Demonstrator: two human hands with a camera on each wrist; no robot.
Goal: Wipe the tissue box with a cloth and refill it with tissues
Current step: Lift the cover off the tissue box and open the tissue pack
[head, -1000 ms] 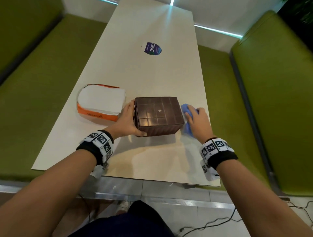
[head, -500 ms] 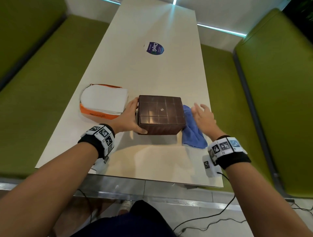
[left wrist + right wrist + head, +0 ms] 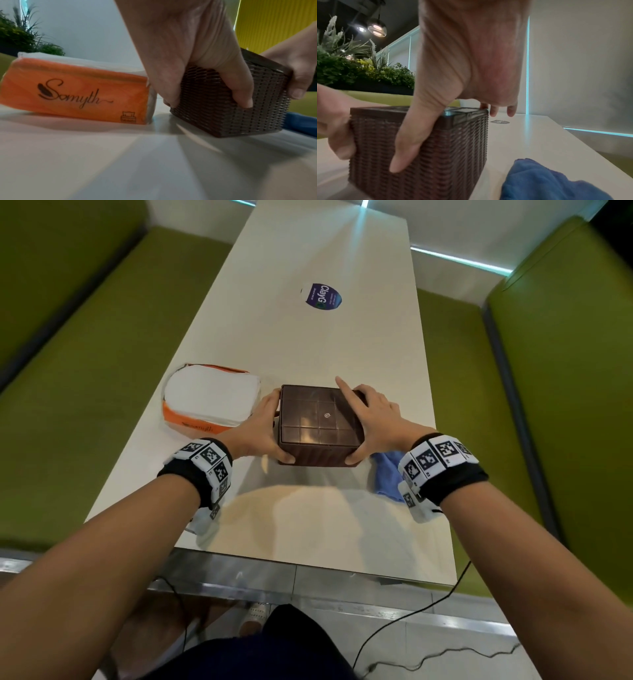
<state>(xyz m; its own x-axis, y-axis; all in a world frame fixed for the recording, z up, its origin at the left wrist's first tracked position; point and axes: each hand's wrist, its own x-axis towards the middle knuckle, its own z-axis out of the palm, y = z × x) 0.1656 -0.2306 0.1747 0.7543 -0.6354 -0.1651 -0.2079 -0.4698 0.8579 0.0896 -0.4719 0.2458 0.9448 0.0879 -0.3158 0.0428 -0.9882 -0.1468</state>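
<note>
A brown woven tissue box [image 3: 318,426] [image 3: 231,108] [image 3: 423,148] stands on the white table [image 3: 308,337]. My left hand [image 3: 263,426] [image 3: 197,67] grips its left side, thumb on the near face. My right hand [image 3: 373,419] [image 3: 462,81] grips its right side, thumb down the near face and index finger lying across the lid. The blue cloth [image 3: 387,474] [image 3: 547,182] [image 3: 302,121] lies loose on the table, right of the box, under my right wrist. An orange pack of white tissues [image 3: 209,402] [image 3: 75,88] lies left of the box.
A round dark sticker [image 3: 323,296] is on the table farther back. Green bench seats [image 3: 85,371] run along both long sides. The table's near edge [image 3: 308,563] is close to my forearms. Cables trail on the floor below.
My right hand let go of the blue cloth, left it on the table and moved onto the box's right side. The left hand kept its hold on the box.
</note>
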